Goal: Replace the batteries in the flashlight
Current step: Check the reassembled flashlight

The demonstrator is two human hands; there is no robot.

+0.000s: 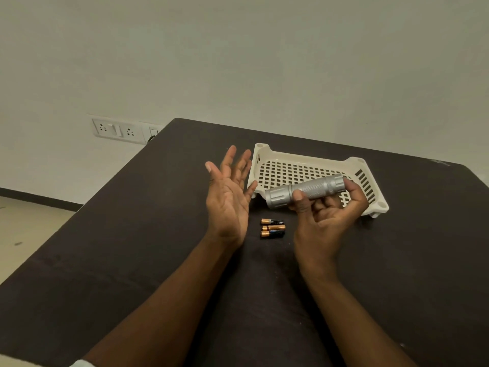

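R hand (326, 207): I see it clamped on silver knurled metal flashlight (307, 190), held level.
L hand (229, 192): fingers spread, palm empty.
Table (132, 234): three copper-black batteries (272, 228) btwn wrists; cream slotted plastic tray (304, 169) behind.

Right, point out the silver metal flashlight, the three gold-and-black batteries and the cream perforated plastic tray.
Silver metal flashlight (312, 188), head view, knurled barrel.
Gold-and-black batteries (273, 228), head view, middle cell.
Cream perforated plastic tray (296, 156), head view, far rim.

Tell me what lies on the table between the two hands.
Three batteries lie side by side on the dark table between the open left hand and right hand, seen in the head view.
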